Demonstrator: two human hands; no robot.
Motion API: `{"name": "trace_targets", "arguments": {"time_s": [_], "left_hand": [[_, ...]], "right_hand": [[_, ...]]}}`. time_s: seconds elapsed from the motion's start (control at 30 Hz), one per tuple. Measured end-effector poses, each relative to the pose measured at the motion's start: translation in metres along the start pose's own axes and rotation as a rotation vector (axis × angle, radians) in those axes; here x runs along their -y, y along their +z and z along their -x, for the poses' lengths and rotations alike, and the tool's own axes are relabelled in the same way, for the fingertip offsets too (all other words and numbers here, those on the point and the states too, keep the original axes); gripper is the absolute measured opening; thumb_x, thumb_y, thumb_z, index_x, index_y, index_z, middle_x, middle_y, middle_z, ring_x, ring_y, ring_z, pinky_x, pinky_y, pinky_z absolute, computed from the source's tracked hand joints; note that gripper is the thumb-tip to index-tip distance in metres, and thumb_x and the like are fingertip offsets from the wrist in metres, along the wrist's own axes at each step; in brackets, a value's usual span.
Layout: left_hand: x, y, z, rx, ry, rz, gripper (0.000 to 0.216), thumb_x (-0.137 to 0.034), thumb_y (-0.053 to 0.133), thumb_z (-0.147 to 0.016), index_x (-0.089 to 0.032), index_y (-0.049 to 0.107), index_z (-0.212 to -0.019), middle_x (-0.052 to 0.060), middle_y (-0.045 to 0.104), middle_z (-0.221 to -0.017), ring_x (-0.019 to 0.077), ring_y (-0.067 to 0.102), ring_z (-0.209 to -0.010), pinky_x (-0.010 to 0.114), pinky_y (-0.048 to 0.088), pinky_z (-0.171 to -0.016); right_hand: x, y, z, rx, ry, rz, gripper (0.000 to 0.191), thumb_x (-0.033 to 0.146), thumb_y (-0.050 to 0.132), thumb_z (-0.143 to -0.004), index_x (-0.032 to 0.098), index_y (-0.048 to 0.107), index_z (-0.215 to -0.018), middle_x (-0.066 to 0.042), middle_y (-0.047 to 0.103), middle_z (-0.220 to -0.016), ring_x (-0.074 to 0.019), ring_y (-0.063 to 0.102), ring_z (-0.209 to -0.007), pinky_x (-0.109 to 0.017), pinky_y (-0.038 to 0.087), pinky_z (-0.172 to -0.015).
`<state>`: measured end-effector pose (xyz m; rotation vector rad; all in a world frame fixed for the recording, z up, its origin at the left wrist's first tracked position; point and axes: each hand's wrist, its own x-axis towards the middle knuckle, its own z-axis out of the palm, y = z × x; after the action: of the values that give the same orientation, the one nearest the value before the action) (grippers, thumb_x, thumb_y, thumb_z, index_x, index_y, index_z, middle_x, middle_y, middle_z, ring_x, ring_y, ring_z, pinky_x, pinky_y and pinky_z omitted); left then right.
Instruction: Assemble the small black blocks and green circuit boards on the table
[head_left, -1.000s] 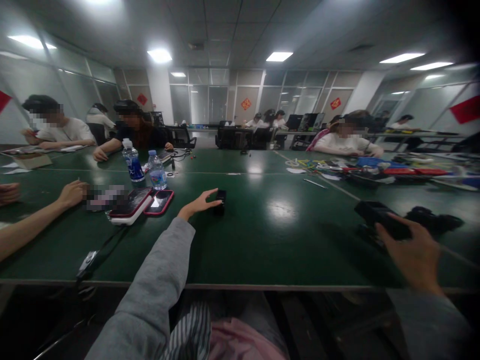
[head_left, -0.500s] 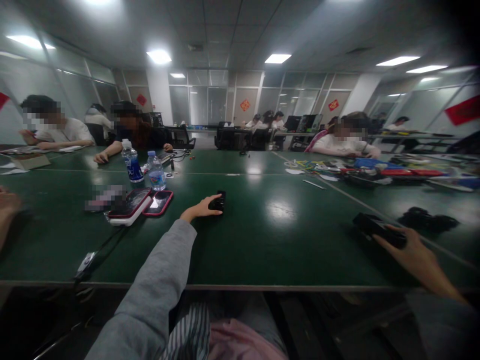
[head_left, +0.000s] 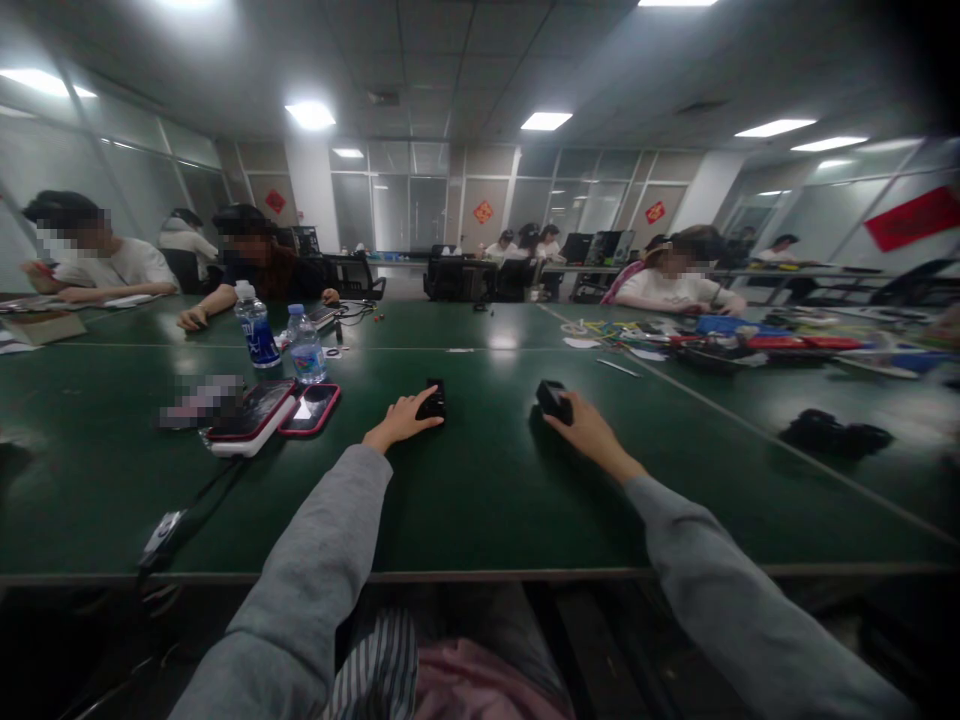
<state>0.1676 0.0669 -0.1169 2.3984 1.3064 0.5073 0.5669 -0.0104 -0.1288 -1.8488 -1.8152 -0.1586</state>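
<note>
On the green table (head_left: 480, 480), my left hand (head_left: 401, 418) is closed around a small black block-like object (head_left: 435, 399), thumb and fingers on its sides. To its right, my right hand (head_left: 592, 432) grips a second black box-shaped object (head_left: 553, 399) from its right side, apparently just above the tabletop. A gap of bare table lies between the two objects. Their exact kind is too dark to make out. Further right lies a black lumpy item (head_left: 836, 434), untouched.
Left of my left hand are a phone with a red edge (head_left: 310, 409), a phone on a white box (head_left: 251, 412) and two bottles (head_left: 306, 345). Cables and tools (head_left: 720, 345) crowd the back right. People sit across the table, among them one in white (head_left: 675, 280).
My right hand has carried its black object from the far right to the middle, near the left one. My left hand stays where it was. The view has shifted slightly.
</note>
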Motion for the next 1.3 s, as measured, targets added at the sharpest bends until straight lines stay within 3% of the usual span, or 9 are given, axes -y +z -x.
{"name": "trace_targets", "arguments": {"time_s": [0.17,0.23,0.33,0.63,0.77,1.03,1.3], "left_hand": [[0.004,0.008,-0.005,-0.066,0.009,-0.048,0.079,-0.068,0.048,-0.082,-0.038,0.021,-0.149,0.008,0.043,-0.147,0.0348,0.044,-0.125,0.051,0.033,-0.101],[0.006,0.010,-0.006,-0.091,0.013,-0.060,0.078,-0.068,0.048,-0.083,-0.037,0.021,-0.150,0.008,0.045,-0.145,0.0347,0.045,-0.124,0.050,0.033,-0.101],[0.007,0.013,-0.007,-0.120,0.015,-0.071,0.077,-0.067,0.048,-0.084,-0.036,0.022,-0.150,0.009,0.047,-0.142,0.0343,0.045,-0.123,0.049,0.032,-0.101],[0.002,0.018,-0.010,-0.185,-0.094,-0.094,0.081,-0.068,0.046,-0.084,-0.032,0.019,-0.151,0.012,0.047,-0.140,0.0363,0.042,-0.124,0.050,0.031,-0.101],[0.001,0.020,-0.010,-0.171,-0.075,-0.111,0.091,-0.068,0.054,-0.079,-0.031,0.015,-0.152,0.014,0.045,-0.142,0.0373,0.041,-0.125,0.050,0.030,-0.102],[0.005,0.021,-0.010,-0.164,-0.035,-0.096,0.089,-0.062,0.056,-0.082,-0.029,0.013,-0.152,0.013,0.043,-0.145,0.0352,0.041,-0.127,0.048,0.031,-0.103],[0.012,0.025,-0.012,-0.177,-0.004,-0.085,0.087,-0.056,0.059,-0.082,-0.029,0.016,-0.152,0.010,0.046,-0.144,0.0339,0.044,-0.126,0.048,0.035,-0.101]], "right_hand": [[0.114,0.054,-0.028,0.034,-0.152,-0.110,0.058,0.054,0.057,-0.085,0.020,0.043,-0.130,-0.014,0.060,-0.114,-0.0282,0.058,-0.102,-0.041,0.048,-0.085],[0.144,0.069,-0.032,0.052,-0.157,-0.097,0.055,0.048,0.059,-0.085,0.021,0.043,-0.130,-0.012,0.060,-0.112,-0.0274,0.058,-0.101,-0.040,0.047,-0.085],[0.167,0.081,-0.032,0.080,-0.197,-0.050,0.051,0.039,0.060,-0.086,0.020,0.043,-0.130,-0.013,0.060,-0.112,-0.0269,0.057,-0.102,-0.038,0.046,-0.086],[0.165,0.088,-0.027,0.112,-0.214,-0.070,0.057,0.040,0.053,-0.091,0.018,0.035,-0.139,-0.015,0.055,-0.121,-0.0291,0.052,-0.110,-0.042,0.043,-0.092],[0.162,0.090,-0.025,0.141,-0.280,-0.102,0.064,0.039,0.054,-0.090,0.019,0.029,-0.145,-0.015,0.053,-0.126,-0.0292,0.050,-0.113,-0.043,0.042,-0.093],[0.158,0.089,-0.023,0.179,-0.324,-0.149,0.064,0.041,0.048,-0.094,0.025,0.022,-0.151,-0.012,0.053,-0.123,-0.0258,0.049,-0.112,-0.040,0.042,-0.094],[0.156,0.091,-0.024,0.149,-0.361,-0.176,0.060,0.040,0.047,-0.095,0.027,0.027,-0.150,-0.010,0.057,-0.115,-0.0242,0.051,-0.105,-0.040,0.043,-0.092]]}}
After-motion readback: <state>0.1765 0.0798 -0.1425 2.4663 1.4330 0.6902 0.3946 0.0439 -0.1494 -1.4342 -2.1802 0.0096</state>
